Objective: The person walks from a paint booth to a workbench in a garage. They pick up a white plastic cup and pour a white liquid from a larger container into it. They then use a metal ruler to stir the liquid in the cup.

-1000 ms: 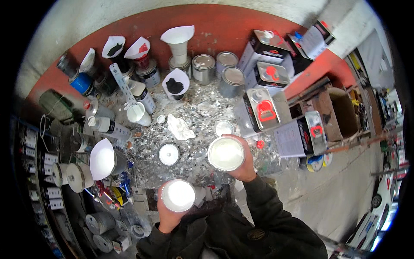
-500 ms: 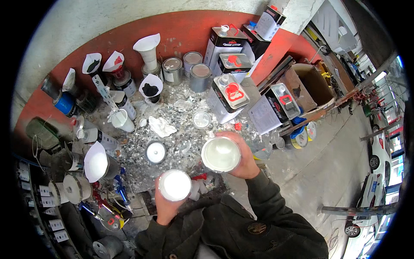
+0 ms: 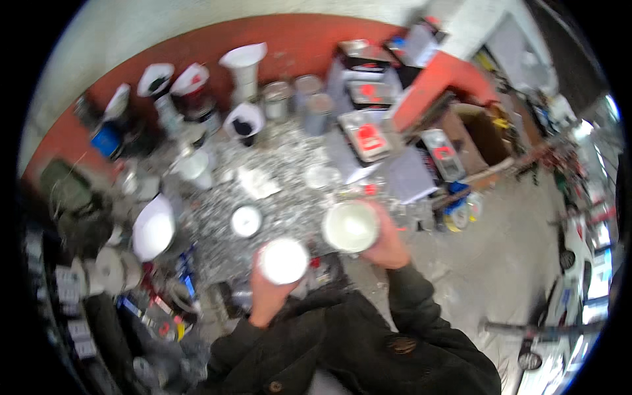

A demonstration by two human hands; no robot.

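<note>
In my left hand (image 3: 268,299), fingers wrapped round its side, is a cup of white paint (image 3: 284,261). Slightly farther off and to the right, my right hand (image 3: 392,243) grips a wider cup with a pale, off-white inside (image 3: 351,226); blur hides how full it is. The two cups are held apart, both mouths facing up, above the near part of a paint-spattered workbench (image 3: 217,240). A small round white-topped container (image 3: 246,221) rests on the bench just beyond my left hand. Crumpled white paper (image 3: 259,183) lies behind it.
Metal paint cans (image 3: 276,102) and paper strainers in cups (image 3: 243,66) line the back. Rectangular solvent tins (image 3: 366,135) stand back right. At left are a paper-lined cup (image 3: 154,227) and spray guns (image 3: 186,273). A cardboard box (image 3: 484,135) sits far right.
The view has shifted and blurred, so the bench appears farther right. My left hand's cup has moved a little away from me and closer to the right one. Both hands keep their grip.
</note>
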